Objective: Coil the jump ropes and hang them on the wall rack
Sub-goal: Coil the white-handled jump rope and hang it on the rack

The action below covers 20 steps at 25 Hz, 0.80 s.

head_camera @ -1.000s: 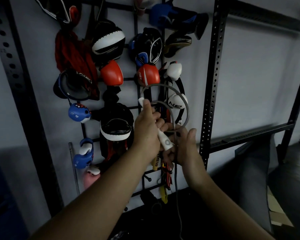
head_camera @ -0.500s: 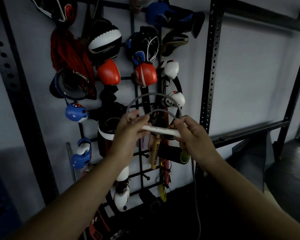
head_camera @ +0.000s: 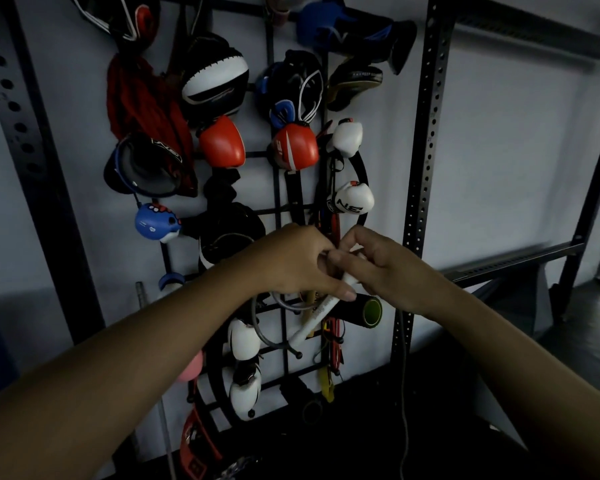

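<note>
Head view: both hands meet in front of a black wire wall rack (head_camera: 293,212) fixed to a pale, matte wall. The left hand (head_camera: 291,261) has its fingers curled down over the top of a smooth white cylindrical jump rope handle (head_camera: 314,318), thumb pressed against its side. The right hand (head_camera: 378,268) pinches the upper end of the same handle with bent fingers, knuckles up. The handle slants down and to the left from the hands, its lower end close to a rack peg. A thin, glossy grey cord (head_camera: 257,323) curves in loops below the left hand, and another strand (head_camera: 403,393) hangs straight down beneath the right wrist towards the dark floor.

On the rack hang rounded, padded leather-like pieces: two shiny red boxing gloves (head_camera: 222,142), white gloves (head_camera: 349,138), a black and white oval focus pad (head_camera: 215,79) and a small blue glove (head_camera: 155,223) with white marks. A crumpled red cloth (head_camera: 136,95) drapes at upper left. A black foam roll with a yellow-green end (head_camera: 371,311) juts out just beside the right hand. Black perforated steel uprights (head_camera: 426,133) flank the rack, with rows of round holes.
</note>
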### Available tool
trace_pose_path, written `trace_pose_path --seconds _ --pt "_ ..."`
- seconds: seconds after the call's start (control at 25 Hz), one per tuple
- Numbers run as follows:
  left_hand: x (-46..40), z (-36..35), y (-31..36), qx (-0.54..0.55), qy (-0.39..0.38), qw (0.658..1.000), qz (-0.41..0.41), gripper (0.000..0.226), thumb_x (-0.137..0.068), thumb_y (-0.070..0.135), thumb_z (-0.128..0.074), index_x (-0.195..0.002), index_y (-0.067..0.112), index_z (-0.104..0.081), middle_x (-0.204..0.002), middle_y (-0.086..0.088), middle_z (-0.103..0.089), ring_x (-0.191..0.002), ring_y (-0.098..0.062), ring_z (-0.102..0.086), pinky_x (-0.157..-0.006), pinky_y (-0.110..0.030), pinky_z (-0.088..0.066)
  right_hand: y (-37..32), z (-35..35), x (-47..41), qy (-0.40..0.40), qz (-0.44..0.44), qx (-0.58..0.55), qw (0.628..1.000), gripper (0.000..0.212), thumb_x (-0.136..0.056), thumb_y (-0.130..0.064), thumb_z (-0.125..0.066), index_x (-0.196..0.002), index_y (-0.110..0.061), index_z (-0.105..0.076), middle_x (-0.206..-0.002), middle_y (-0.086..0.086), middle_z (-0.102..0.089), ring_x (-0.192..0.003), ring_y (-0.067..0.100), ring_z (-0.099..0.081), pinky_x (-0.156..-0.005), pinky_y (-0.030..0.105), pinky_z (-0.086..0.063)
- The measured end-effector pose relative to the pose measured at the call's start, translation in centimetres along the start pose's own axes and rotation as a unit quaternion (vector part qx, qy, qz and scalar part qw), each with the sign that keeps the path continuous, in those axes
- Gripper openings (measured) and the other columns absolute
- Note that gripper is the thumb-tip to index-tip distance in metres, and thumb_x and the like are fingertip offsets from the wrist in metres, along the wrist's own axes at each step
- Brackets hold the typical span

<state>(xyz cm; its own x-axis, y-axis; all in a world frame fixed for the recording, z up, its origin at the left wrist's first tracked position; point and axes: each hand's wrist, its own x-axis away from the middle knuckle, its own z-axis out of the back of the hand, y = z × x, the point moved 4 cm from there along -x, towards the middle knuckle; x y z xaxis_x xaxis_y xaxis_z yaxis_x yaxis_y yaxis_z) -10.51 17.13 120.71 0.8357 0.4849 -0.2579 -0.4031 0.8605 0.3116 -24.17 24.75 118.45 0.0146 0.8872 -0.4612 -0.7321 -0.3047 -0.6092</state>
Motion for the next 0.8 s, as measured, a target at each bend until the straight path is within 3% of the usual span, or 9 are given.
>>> trace_pose_path --seconds 0.12,0.2,0.32,0.44,0.52,0.6,0.68,0.8 --pt "0.2 -0.9 -0.3 0.051 0.011 0.998 -0.03 0.036 -0.077 0.055 -0.082 -0.077 0.019 -0.076 -0.065 0.0 -0.074 -0.059 -0.018 -0.067 -0.06 -0.038 -0.054 0.3 0.1 0.3 0.005 -0.014 -0.103 0.995 0.023 -0.104 -0.04 -0.056 -0.105 -0.016 -0.054 -0.06 -0.005 -0.053 -0.046 0.005 -0.04 -0.048 0.018 -0.035" --pt "0.3 -0.9 -0.6 0.077 0.031 0.996 -0.036 0.043 -0.078 0.056 -0.08 -0.079 0.013 -0.077 -0.069 -0.003 -0.076 -0.064 -0.023 -0.07 -0.063 -0.04 -0.056 0.4 0.1 0.6 -0.001 -0.025 -0.188 0.982 0.036 -0.105 -0.045 -0.049 -0.107 -0.011 -0.057 -0.061 0.001 -0.044 -0.05 0.019 -0.034 -0.049 0.028 -0.03" --pt "0.8 0.1 -1.4 0.153 0.097 0.983 -0.02 0.037 -0.082 0.055 -0.075 -0.079 0.018 -0.079 -0.073 -0.004 -0.078 -0.066 -0.02 -0.073 -0.066 -0.038 -0.058 1.8 0.5 1.6 -0.004 -0.045 -0.209 0.977 0.057 -0.104 -0.055 -0.038 -0.106 -0.005 -0.065 -0.065 0.014 -0.04 -0.054 0.027 -0.036 -0.051 0.032 -0.036" --pt "1.5 1.3 -2.1 0.341 0.226 0.912 0.032 0.025 -0.094 0.035 -0.068 -0.088 0.014 -0.079 -0.074 -0.009 -0.077 -0.044 0.001 -0.056 -0.048 -0.014 -0.043 3.9 0.2 2.9 0.021 -0.091 -0.205 0.974 0.068 -0.104 -0.064 -0.031 -0.098 -0.01 -0.073 -0.066 0.016 -0.047 -0.051 0.025 -0.04 -0.05 0.029 -0.037" --pt "1.5 1.0 -2.2 0.44 0.296 0.845 0.072 0.025 -0.096 0.034 -0.067 -0.087 0.013 -0.078 -0.079 -0.012 -0.078 -0.036 0.0 -0.043 -0.039 -0.014 -0.032 4.3 -1.2 3.2 0.047 -0.11 -0.232 0.965 0.077 -0.101 -0.072 -0.027 -0.095 -0.01 -0.071 -0.063 0.007 -0.047 -0.048 0.017 -0.036 -0.051 0.03 -0.03" --pt "1.1 -0.4 -1.4 0.486 0.334 0.802 0.096 0.027 -0.097 0.034 -0.066 -0.09 0.01 -0.077 -0.083 -0.01 -0.08 -0.036 0.0 -0.047 -0.038 -0.015 -0.035 3.3 -2.7 3.0 0.084 -0.12 -0.221 0.964 0.079 -0.097 -0.075 -0.022 -0.091 -0.011 -0.068 -0.053 -0.007 -0.044 -0.045 0.009 -0.036 -0.051 0.024 -0.032" --pt "0.9 -1.8 -1.1 0.503 0.36 0.777 0.114 0.03 -0.097 0.034 -0.066 -0.093 0.006 -0.076 -0.085 -0.01 -0.079 -0.037 0.0 -0.053 -0.04 -0.014 -0.04 2.1 -3.6 2.6 0.129 -0.099 -0.2 0.966 0.075 -0.098 -0.068 -0.024 -0.092 -0.006 -0.065 -0.055 -0.009 -0.052 -0.049 0.004 -0.046 -0.05 0.013 -0.036" --pt "0.8 -2.6 -1.6 0.514 0.365 0.765 0.129 0.031 -0.096 0.039 -0.066 -0.094 0.01 -0.075 -0.083 -0.005 -0.08 -0.038 -0.006 -0.049 -0.04 -0.021 -0.041 2.1 -3.9 2.1 0.161 -0.097 -0.219 0.957 0.066 -0.105 -0.058 -0.031 -0.085 0.0 -0.055 -0.061 -0.001 -0.051 -0.049 0.003 -0.047 -0.048 0.01 -0.038"
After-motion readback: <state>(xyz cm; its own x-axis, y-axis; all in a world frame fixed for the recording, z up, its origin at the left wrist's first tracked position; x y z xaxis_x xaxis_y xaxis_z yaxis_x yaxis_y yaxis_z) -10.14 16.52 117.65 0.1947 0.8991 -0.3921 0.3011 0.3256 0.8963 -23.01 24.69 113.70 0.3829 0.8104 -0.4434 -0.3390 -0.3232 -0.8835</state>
